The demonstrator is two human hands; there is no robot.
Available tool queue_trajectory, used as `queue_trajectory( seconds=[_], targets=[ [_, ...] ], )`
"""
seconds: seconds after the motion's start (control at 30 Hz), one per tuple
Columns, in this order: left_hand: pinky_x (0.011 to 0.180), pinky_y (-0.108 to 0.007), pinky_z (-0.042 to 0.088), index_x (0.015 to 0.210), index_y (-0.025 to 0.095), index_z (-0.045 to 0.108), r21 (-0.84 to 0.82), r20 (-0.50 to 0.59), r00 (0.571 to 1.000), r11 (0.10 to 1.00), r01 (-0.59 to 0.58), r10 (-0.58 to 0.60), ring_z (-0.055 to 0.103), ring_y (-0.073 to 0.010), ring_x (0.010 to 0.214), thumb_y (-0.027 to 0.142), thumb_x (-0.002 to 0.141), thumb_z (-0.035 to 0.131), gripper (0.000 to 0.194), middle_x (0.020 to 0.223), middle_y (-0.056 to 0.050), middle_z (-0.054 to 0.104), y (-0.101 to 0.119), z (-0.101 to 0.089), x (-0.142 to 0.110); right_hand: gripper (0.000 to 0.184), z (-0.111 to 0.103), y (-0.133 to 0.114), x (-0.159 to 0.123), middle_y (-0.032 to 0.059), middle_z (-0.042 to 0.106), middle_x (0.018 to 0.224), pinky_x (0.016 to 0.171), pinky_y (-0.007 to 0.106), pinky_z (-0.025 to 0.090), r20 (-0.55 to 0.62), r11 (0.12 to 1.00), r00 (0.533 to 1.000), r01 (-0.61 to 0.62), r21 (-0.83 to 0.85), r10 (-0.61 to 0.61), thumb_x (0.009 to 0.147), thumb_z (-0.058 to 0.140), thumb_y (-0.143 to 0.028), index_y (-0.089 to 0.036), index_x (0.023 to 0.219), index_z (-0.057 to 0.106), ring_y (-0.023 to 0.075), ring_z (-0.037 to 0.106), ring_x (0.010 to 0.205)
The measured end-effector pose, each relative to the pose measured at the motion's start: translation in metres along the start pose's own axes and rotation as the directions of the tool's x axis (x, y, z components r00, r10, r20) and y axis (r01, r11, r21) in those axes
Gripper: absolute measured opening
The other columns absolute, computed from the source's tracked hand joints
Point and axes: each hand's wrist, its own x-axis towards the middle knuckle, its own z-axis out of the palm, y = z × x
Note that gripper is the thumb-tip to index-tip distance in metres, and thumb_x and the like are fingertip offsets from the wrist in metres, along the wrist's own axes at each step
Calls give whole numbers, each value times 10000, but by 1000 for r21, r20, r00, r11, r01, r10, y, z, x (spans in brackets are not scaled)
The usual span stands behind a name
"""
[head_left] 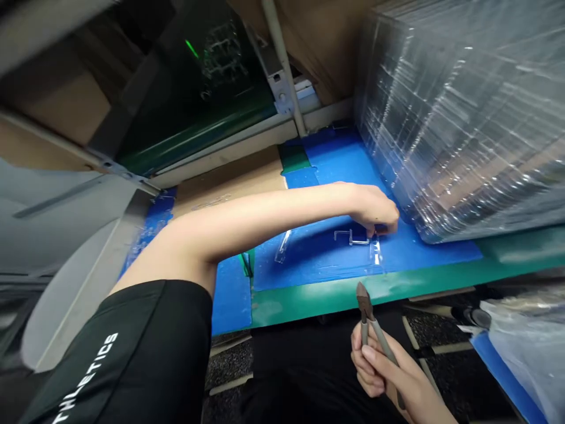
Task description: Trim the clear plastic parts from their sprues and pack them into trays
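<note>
My left hand reaches across the blue-covered bench top, fingers bent down and pinched at the end of a small clear plastic piece. Its fingertips are partly hidden by the hand itself. Touching or very close to that piece on the left is a thin clear plastic frame. In front of the bench edge, my right hand is wrapped round the grey handles of a pair of side cutters, whose dark jaws point up toward the bench. Another clear strip lies beneath my left forearm.
Tall stacks of clear plastic trays stand at the right of the bench. A green conveyor belt on a metal frame rises behind. Brown cardboard lies on the bench, with small clear scraps at the left. Plastic bags are low at the right.
</note>
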Motion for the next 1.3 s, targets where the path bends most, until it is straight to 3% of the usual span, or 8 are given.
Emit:
queue_trajectory(
  seconds=[0.1,0.23,0.3,0.43,0.53,0.67,1.03,1.3],
  targets=[
    [1077,-497,529,453,235,630,-29,-119,988,995,94,-97,776,-312,896,-138,558,851,446,636,-5,697,-18,-19,-37,364,0,2,2,-34,364,819,619,290,277,-5,997,999,-35,-63,35,1078,649,-569,-212,1135,603,115,300,671],
    [916,-450,574,542,204,693,-331,-405,880,937,112,-248,769,-288,740,29,633,948,322,567,-7,659,-33,-26,-135,385,12,-6,13,-24,368,863,662,301,332,-8,972,1000,-28,-232,26,1088,614,-599,-223,1157,578,139,319,720],
    [709,-358,563,608,176,704,-506,-395,848,854,119,-352,692,-213,541,187,756,945,283,518,-14,643,-30,-2,-182,396,21,-13,23,-15,398,891,697,307,375,-39,926,999,-20,-378,5,1099,576,-620,-234,1189,569,153,362,750],
    [437,-239,444,700,184,630,-842,-298,792,537,44,-533,630,-157,413,458,917,841,408,546,-29,691,-13,85,-235,413,40,-28,40,17,523,988,808,330,449,-136,755,990,-69,-652,-27,1108,526,-643,-255,1244,564,192,491,861],
    [417,-198,448,727,182,614,-939,-287,741,332,-91,-607,660,-139,432,499,895,863,437,572,-11,698,-1,141,-242,363,53,-34,45,18,578,1053,910,358,454,-148,644,989,-124,-755,16,1127,497,-615,-273,1234,555,210,549,951],
    [412,-189,467,731,174,619,-963,-271,722,189,-194,-637,659,-128,423,509,846,908,456,590,0,701,7,174,-239,347,64,-32,43,39,630,1173,1017,404,443,-150,591,986,-161,-790,69,1129,495,-607,-271,1204,543,242,593,1090],
    [433,-174,480,754,168,629,-966,-260,766,161,-204,-588,664,-113,434,473,900,876,419,609,3,711,-1,188,-238,304,68,-26,40,30,639,1142,976,410,454,-153,579,983,-181,-795,97,1133,505,-563,-260,1150,531,235,600,1048],
    [443,-177,468,755,174,619,-968,-245,788,182,-171,-565,661,-111,439,502,947,829,435,583,9,696,2,186,-232,309,58,-30,42,55,679,1284,1041,449,475,-125,612,989,-147,-777,80,1137,513,-554,-277,1266,563,275,624,1208]
  ],
)
